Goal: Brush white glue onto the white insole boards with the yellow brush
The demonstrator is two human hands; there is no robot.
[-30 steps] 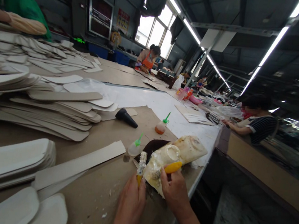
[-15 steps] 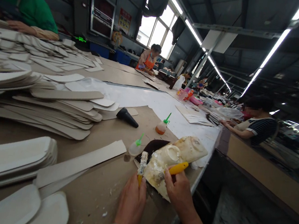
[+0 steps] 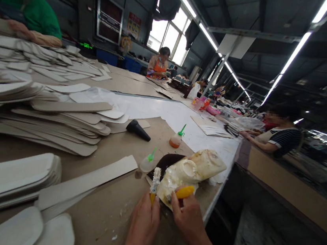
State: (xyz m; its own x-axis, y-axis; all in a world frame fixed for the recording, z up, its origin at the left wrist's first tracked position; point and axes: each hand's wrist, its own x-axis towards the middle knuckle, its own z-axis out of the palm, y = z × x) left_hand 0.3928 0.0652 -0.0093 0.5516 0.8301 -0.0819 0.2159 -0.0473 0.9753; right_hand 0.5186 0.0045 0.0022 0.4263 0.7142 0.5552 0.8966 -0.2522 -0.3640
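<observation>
In my left hand (image 3: 143, 217) I hold a yellow-handled brush (image 3: 155, 180) upright, its head caked with white, glue-like paste. My right hand (image 3: 189, 217) grips a second yellow-handled tool (image 3: 184, 192), also brush-like. Its working end points down-left at the paste-covered lower part of a cream plastic container (image 3: 196, 166) lying on its side; my fingers partly hide that end. Under and behind the container is a dark brown piece (image 3: 168, 163). Close by stand a clear squeeze bottle with a green nozzle (image 3: 147, 164) and another holding orange liquid (image 3: 175, 140).
Stacks of pale, round-ended strips (image 3: 61, 126) cover the table's left side. A black cone-shaped object (image 3: 138, 130) lies beyond my hands. The table edge (image 3: 216, 200) runs along the right. Co-workers sit at the far left, back and right.
My right hand has moved left and slightly down with its yellow-handled tool across the container's pasty end. My left hand and its brush stay nearly still.
</observation>
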